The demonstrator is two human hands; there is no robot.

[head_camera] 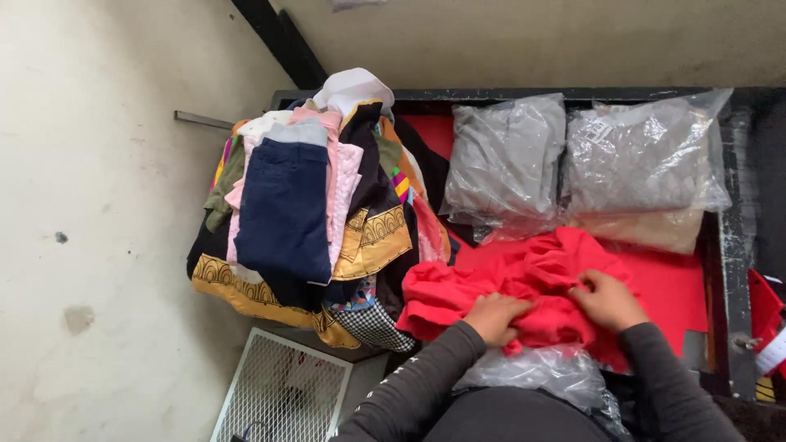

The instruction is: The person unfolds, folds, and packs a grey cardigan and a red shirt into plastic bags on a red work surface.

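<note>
Left hand [495, 317] and right hand [607, 301], each grip clamped on a crumpled red garment [524, 282] lying on the red counter [667, 282]. Behind it, 2 bagged grey garments [573, 160]; at left, a mixed clothing pile [311, 205]; a clear plastic bag [540, 372] lies nearest the person.

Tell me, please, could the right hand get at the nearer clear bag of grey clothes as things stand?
Probably yes: the right hand rests on the red garment, and only bare red tabletop lies between it and the bagged grey clothes.
</note>
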